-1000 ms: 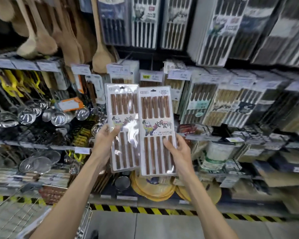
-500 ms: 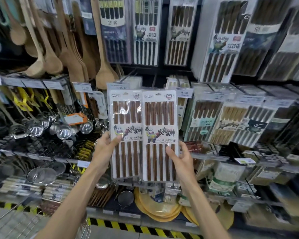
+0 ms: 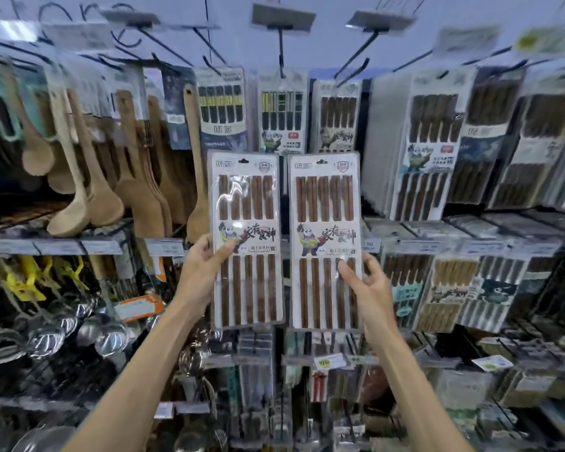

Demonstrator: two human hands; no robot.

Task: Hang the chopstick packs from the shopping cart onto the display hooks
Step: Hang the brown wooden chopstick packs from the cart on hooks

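My left hand (image 3: 200, 272) pinching one clear-fronted pack of brown wooden chopsticks (image 3: 246, 239), right hand (image 3: 371, 288) pinching its twin pack (image 3: 325, 243), fingers mostly hidden behind, black wire display hooks (image 3: 281, 50) blurred above.

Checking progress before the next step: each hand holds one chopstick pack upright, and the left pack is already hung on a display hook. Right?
Not quite. The head view shows the left pack still held by the left hand below the display hooks, not hung. The rest stands: the right hand holds the right pack, and both packs are upright.
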